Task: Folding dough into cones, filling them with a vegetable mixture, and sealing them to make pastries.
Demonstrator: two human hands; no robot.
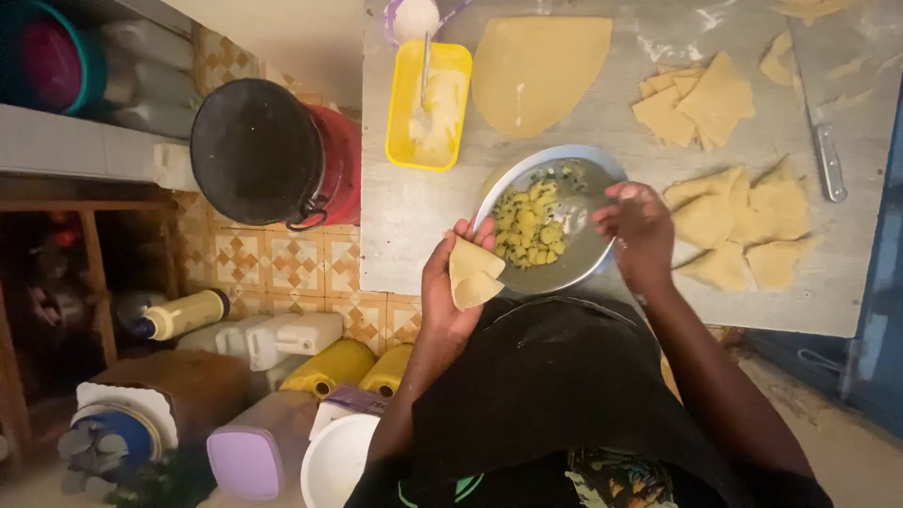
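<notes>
My left hand (450,292) holds a folded cone of pale dough (472,274) at the near edge of the table. Just beyond it stands a metal bowl (593,259) with yellow potato cubes (529,224) in it. My right hand (638,230) is over the bowl's right side, fingers closed on a spoon (576,214) that reaches into the filling. To the right of the bowl lie filled dough triangles (743,230).
A round dough sheet (538,71) and cut dough pieces (698,102) lie further back on the grey table (404,216). A yellow tray (431,103) holds paste and a spoon. A knife (828,160) lies at right. A black pot (259,150), bottles and containers stand on the floor at left.
</notes>
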